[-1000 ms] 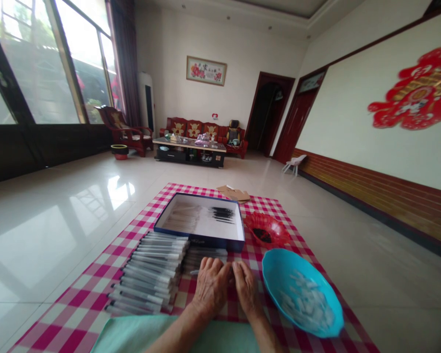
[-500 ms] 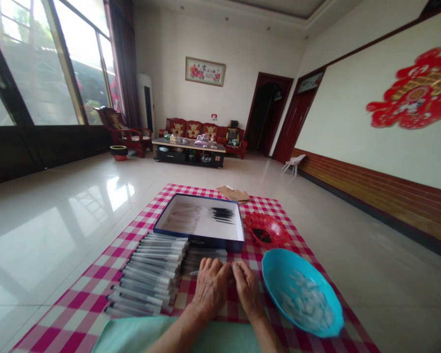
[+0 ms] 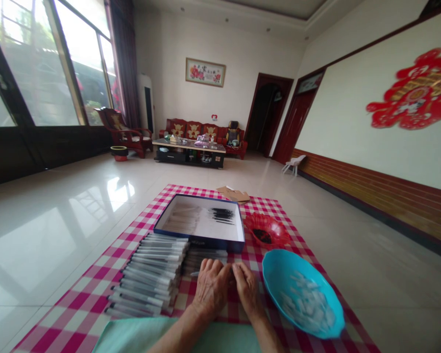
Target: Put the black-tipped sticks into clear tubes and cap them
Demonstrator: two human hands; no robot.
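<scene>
My left hand (image 3: pixel 212 285) is closed, back upward, around a pen (image 3: pixel 194 274) whose pale end pokes out on its left side. Against its fingertips, my right hand (image 3: pixel 247 287) is closed in a pinch; what lies between those fingers is hidden. Left of my hands lies a stack of clear-barrelled pens (image 3: pixel 147 274) with dark ends. Just beyond my knuckles is a smaller group of pens or barrels (image 3: pixel 204 257). A blue bowl (image 3: pixel 270 267) on the right holds many small translucent white pieces, which look like pen caps.
Behind the pens stands a shallow blue-edged box (image 3: pixel 198 239) with clear tubes and thin black pieces. A red flower-shaped bowl (image 3: pixel 281 233) holds small dark parts. Brown cardboard (image 3: pixel 235 194) lies at the far edge of the checked tablecloth (image 3: pixel 81 314). A green cloth (image 3: pixel 132 336) is nearest me.
</scene>
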